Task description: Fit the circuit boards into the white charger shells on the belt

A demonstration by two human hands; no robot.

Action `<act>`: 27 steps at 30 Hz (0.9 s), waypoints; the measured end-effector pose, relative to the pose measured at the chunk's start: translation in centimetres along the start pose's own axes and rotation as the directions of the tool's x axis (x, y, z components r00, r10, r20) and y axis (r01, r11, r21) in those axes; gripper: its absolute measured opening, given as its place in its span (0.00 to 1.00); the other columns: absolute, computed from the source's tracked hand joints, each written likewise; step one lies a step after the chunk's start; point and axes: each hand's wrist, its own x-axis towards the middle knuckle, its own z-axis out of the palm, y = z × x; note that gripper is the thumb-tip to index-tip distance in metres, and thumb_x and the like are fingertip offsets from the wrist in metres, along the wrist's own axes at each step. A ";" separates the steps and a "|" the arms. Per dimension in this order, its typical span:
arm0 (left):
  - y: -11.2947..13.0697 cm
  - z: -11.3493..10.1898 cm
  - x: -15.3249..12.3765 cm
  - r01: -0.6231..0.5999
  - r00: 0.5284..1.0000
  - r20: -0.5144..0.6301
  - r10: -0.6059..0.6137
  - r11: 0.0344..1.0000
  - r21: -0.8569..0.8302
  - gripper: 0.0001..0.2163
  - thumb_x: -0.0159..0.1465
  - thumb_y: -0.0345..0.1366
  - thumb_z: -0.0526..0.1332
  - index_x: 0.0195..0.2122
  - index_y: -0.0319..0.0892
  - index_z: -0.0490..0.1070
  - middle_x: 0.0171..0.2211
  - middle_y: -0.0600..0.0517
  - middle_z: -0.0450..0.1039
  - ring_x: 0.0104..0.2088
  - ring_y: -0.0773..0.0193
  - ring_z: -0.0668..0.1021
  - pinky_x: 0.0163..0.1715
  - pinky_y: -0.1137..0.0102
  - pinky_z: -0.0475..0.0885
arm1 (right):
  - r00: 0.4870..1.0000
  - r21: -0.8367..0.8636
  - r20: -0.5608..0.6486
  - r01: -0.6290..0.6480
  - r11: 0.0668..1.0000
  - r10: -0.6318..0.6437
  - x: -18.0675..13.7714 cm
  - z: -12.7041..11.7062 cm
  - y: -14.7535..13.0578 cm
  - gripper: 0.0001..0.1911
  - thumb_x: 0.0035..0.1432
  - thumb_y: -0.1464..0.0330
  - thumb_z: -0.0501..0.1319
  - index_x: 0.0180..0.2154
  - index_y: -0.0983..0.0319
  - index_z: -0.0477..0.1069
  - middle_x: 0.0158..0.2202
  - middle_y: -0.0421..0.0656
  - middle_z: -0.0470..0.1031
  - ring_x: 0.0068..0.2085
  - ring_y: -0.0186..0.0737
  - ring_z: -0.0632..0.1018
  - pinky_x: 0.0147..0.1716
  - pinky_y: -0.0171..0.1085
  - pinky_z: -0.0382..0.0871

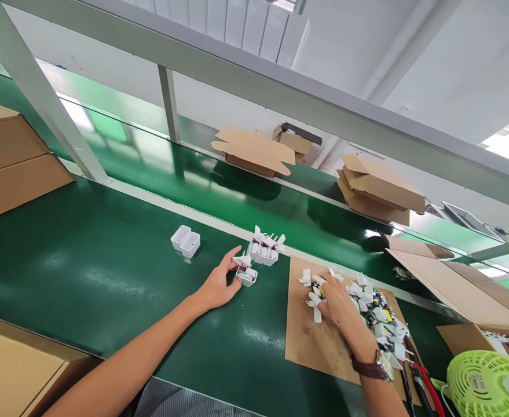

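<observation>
My left hand (219,284) pinches a small white plastic housing (246,274) with a circuit part inside, resting on the green belt (106,272). Just beyond it stands a row of filled white housings (263,250). Two empty white housings (185,241) sit further left. My right hand (339,304), with a wristwatch (373,366), lies on a pile of small white parts and circuit boards (376,315) on a brown cardboard sheet (312,347), its fingers closed on pieces in the pile.
Cardboard boxes lie at the left edge (6,156), on the far belt (254,149) (380,188), and at the right (449,284). A green fan (489,385) and red-handled tool (428,388) sit at the lower right. A grey frame post (32,87) rises at left.
</observation>
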 end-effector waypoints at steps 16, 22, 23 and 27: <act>0.9 -0.4 -1.1 -0.105 0.991 0.089 0.096 0.989 0.107 0.47 0.66 0.33 0.62 0.75 0.48 0.25 0.69 0.41 0.64 0.67 0.54 0.70 0.66 0.50 0.65 | 0.970 0.520 -0.199 0.228 0.823 -0.143 4.2 8.2 -12.1 0.25 0.66 0.77 0.55 0.62 0.55 0.67 0.56 0.50 0.74 0.50 0.44 0.81 0.49 0.44 0.81; 1.5 -0.2 -1.3 -0.162 0.986 0.054 0.158 0.983 0.089 0.49 0.65 0.41 0.66 0.75 0.50 0.28 0.68 0.38 0.63 0.65 0.50 0.72 0.63 0.50 0.69 | 0.978 0.554 -0.188 0.181 0.813 -0.090 3.3 7.0 -12.4 0.24 0.65 0.76 0.56 0.60 0.56 0.68 0.55 0.50 0.74 0.52 0.45 0.80 0.50 0.45 0.81; 1.6 -0.1 -1.2 -0.166 0.986 0.043 0.163 0.982 0.094 0.48 0.66 0.41 0.66 0.75 0.50 0.29 0.68 0.37 0.64 0.63 0.51 0.74 0.61 0.51 0.71 | 0.981 0.557 -0.171 0.175 0.812 -0.094 3.3 6.9 -12.5 0.24 0.65 0.76 0.56 0.60 0.56 0.69 0.54 0.50 0.75 0.51 0.45 0.80 0.49 0.44 0.81; 1.5 0.1 -1.1 -0.164 0.985 -0.028 0.172 0.969 0.186 0.39 0.68 0.39 0.64 0.73 0.50 0.40 0.57 0.42 0.76 0.51 0.57 0.80 0.53 0.57 0.77 | 0.985 0.581 -0.144 0.161 0.798 -0.093 3.2 7.3 -12.6 0.23 0.66 0.76 0.56 0.60 0.54 0.68 0.52 0.48 0.77 0.51 0.44 0.80 0.49 0.44 0.81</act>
